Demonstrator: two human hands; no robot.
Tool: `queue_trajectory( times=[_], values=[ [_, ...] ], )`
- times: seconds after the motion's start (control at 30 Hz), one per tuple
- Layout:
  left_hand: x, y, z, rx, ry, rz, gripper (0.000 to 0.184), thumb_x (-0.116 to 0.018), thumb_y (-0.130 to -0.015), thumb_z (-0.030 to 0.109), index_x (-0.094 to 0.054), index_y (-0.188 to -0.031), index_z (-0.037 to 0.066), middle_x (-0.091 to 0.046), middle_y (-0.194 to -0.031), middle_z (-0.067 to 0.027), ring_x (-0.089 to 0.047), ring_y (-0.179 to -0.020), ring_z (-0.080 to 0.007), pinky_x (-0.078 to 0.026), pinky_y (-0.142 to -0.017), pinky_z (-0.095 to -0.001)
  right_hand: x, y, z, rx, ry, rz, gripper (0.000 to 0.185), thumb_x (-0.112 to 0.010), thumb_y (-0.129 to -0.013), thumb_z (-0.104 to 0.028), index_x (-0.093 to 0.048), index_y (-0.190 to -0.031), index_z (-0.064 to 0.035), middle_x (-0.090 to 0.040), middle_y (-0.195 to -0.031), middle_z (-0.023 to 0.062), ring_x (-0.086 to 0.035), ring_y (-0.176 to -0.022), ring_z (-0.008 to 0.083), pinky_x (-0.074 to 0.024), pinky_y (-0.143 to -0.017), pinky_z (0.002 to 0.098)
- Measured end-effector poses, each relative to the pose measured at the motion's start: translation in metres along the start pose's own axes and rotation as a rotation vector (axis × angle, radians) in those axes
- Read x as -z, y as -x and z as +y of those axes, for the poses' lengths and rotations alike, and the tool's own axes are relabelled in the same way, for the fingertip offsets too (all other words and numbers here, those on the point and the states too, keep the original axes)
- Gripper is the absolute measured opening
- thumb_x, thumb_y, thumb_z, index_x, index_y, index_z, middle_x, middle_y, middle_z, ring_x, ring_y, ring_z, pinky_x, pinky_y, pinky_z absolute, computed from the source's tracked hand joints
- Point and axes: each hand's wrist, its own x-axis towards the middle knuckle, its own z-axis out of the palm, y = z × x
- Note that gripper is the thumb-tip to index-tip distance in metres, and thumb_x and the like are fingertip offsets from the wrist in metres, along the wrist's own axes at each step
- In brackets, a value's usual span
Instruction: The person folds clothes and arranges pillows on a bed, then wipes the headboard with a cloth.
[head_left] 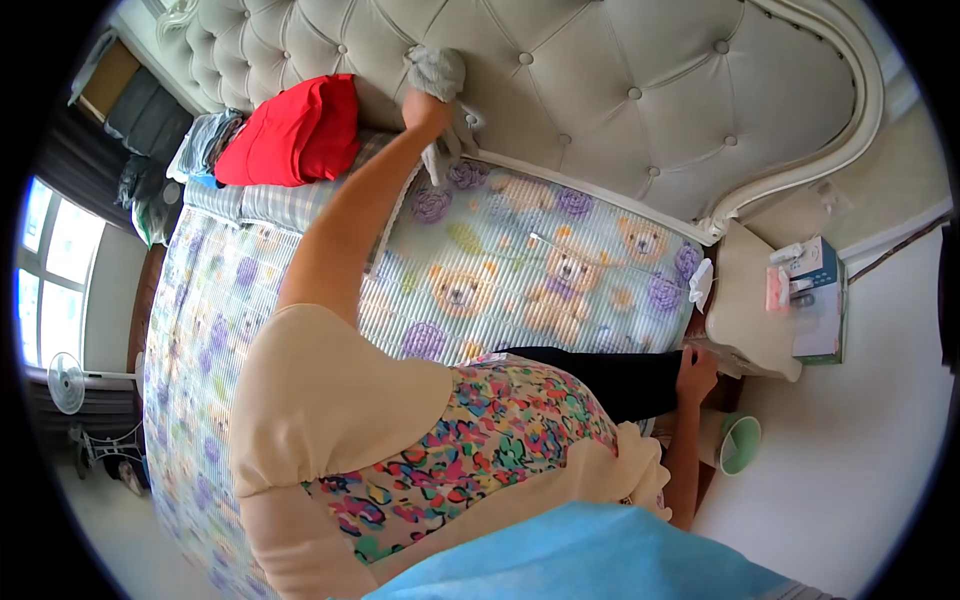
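Note:
My left hand (427, 116) reaches out to the tufted headboard (590, 85) and is closed on a light grey cloth (436, 72). Part of the cloth is bunched against the headboard; another part hangs below the hand over the mattress edge. My right hand (696, 376) is low on the right, by the end of my black trouser leg (610, 380) and the bedside table (765, 345). Its fingers are curled, and what they grip, if anything, is hidden.
Bears and purple flowers pattern the bed mat (480, 325). Folded red fabric (300, 130) sits on a checked pillow (290, 205). Boxes (820, 310) stand on the bedside table, with a green-lined bin (740, 446) below. A fan (67, 384) is at far left.

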Motion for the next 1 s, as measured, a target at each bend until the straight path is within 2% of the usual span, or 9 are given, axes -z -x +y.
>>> queue_trajectory(
  times=[0.07, 0.2, 0.37, 0.5, 0.67, 0.73, 0.8, 0.83, 1.0],
  values=[
    [0.034, -0.016, 0.006, -0.204, 0.131, 0.448, 0.051, -0.067, -0.076, 0.035, -0.06, -0.119, 0.009, -0.063, -0.114, -0.0193, -0.058, -0.106, -0.0412, -0.049, -0.088, -0.0453, -0.001, 0.003, 0.003, 0.029, -0.009, 0.031, 0.025, -0.057, -0.087, -0.032, -0.064, -0.086, -0.008, -0.062, -0.092, 0.0114, -0.057, -0.092, 0.0345, -0.0466, -0.078, 0.0481],
    [0.122, -0.122, 0.036, -0.132, 0.122, 0.469, 0.061, -0.071, -0.072, 0.036, -0.059, -0.116, -0.004, -0.063, -0.111, -0.0244, -0.06, -0.103, -0.0405, -0.05, -0.088, -0.0433, -0.004, 0.003, 0.008, 0.052, 0.012, 0.065, 0.025, -0.057, -0.088, -0.032, -0.064, -0.085, -0.0085, -0.062, -0.091, 0.0116, -0.058, -0.092, 0.0344, -0.0469, -0.077, 0.0479],
    [0.036, -0.09, 0.045, -0.133, 0.329, 0.649, 0.06, -0.068, -0.076, 0.03, -0.051, -0.127, 0.003, -0.056, -0.126, -0.022, -0.053, -0.116, -0.0381, -0.044, -0.097, -0.0422, -0.006, -0.002, 0.0, -0.012, 0.039, 0.015, 0.027, -0.057, -0.088, -0.034, -0.064, -0.086, -0.0073, -0.063, -0.093, 0.0123, -0.058, -0.092, 0.0347, -0.0471, -0.076, 0.0476],
    [-0.025, 0.013, 0.028, -0.04, 0.492, 0.421, 0.066, -0.064, -0.08, 0.031, -0.04, -0.138, 0.01, -0.05, -0.134, -0.0206, -0.051, -0.12, -0.0362, -0.041, -0.1, -0.0406, 0.01, -0.007, -0.018, -0.124, 0.067, -0.142, 0.031, -0.056, -0.089, -0.035, -0.064, -0.087, -0.0056, -0.063, -0.095, 0.0127, -0.058, -0.093, 0.0348, -0.0471, -0.077, 0.048],
    [0.011, 0.012, 0.01, -0.112, -0.011, -0.09, 0.061, -0.061, -0.078, 0.04, -0.051, -0.13, 0.01, -0.056, -0.127, -0.022, -0.056, -0.113, -0.0375, -0.046, -0.094, -0.0427, 0.007, 0.003, -0.002, -0.012, 0.043, -0.071, 0.032, -0.056, -0.089, -0.037, -0.062, -0.086, -0.0052, -0.062, -0.095, 0.0138, -0.057, -0.095, 0.0352, -0.0455, -0.079, 0.0504],
    [0.037, 0.008, 0.025, -0.196, 0.192, 0.372, 0.053, -0.063, -0.076, 0.041, -0.062, -0.114, 0.004, -0.063, -0.114, -0.0227, -0.061, -0.103, -0.0362, -0.05, -0.087, -0.0446, 0.005, 0.004, 0.004, 0.012, 0.03, -0.033, 0.033, -0.055, -0.089, -0.037, -0.062, -0.085, -0.0051, -0.061, -0.093, 0.014, -0.057, -0.094, 0.0354, -0.0453, -0.079, 0.0503],
    [0.112, 0.012, 0.076, -0.114, 0.189, 0.136, 0.061, -0.067, -0.074, 0.042, -0.059, -0.116, -0.001, -0.058, -0.12, -0.0259, -0.059, -0.105, -0.0399, -0.05, -0.087, -0.0434, 0.003, 0.004, 0.008, 0.018, 0.027, -0.004, 0.033, -0.055, -0.089, -0.037, -0.061, -0.084, -0.0049, -0.061, -0.092, 0.014, -0.057, -0.092, 0.0355, -0.0457, -0.078, 0.05],
    [0.119, 0.001, 0.097, -0.065, 0.448, 0.325, 0.05, -0.056, -0.089, 0.043, -0.06, -0.114, 0.0, -0.062, -0.11, -0.0227, -0.059, -0.106, -0.0309, -0.044, -0.091, -0.0423, 0.002, 0.006, 0.008, 0.038, 0.021, 0.012, 0.034, -0.055, -0.089, -0.038, -0.061, -0.084, -0.0047, -0.061, -0.091, 0.0139, -0.058, -0.091, 0.0357, -0.046, -0.077, 0.0498],
    [0.087, -0.016, 0.125, -0.191, 0.504, 0.364, 0.043, -0.057, -0.085, 0.035, -0.062, -0.113, 0.002, -0.061, -0.113, -0.0268, -0.055, -0.11, -0.0423, -0.043, -0.091, -0.0457, 0.004, -0.001, -0.006, -0.004, 0.09, 0.017, 0.032, -0.055, -0.09, -0.037, -0.063, -0.085, -0.0056, -0.062, -0.089, 0.0144, -0.06, -0.086, 0.0365, -0.0465, -0.075, 0.0489]
  ],
)
